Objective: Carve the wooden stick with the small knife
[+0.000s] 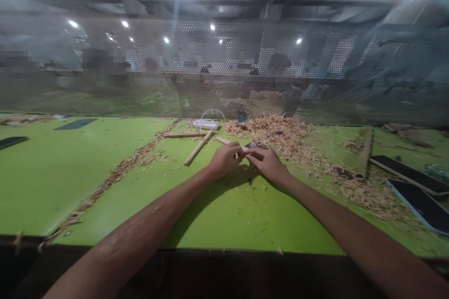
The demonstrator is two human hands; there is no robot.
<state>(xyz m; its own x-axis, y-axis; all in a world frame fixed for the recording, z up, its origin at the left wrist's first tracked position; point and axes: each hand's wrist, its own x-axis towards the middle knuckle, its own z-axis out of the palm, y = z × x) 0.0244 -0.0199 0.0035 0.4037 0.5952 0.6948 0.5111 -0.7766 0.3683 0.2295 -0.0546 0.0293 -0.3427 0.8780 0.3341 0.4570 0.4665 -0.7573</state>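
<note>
Both my hands meet above the green table (273, 215), fingertips close together. My left hand (226, 160) is closed in a pinch on a slim pale wooden stick (244, 149). At the stick's near end, the fingers of my right hand (268, 162) are also pinched on it. A pale length (222, 140) shows beyond my left hand and looks like the same stick, though the hand covers the middle. Just past my right fingers lies a small dark flat piece (251, 145), partly hidden. Left of my hands rests a round wooden rod (198, 148).
Curly wood shavings (277, 131) are heaped behind my hands and trail right. A white power strip (205, 124) with a cable lies at the back. Two phones (421, 203) and a tube-like wooden piece (365, 152) are at right. A perforated screen (224, 70) stands behind the table.
</note>
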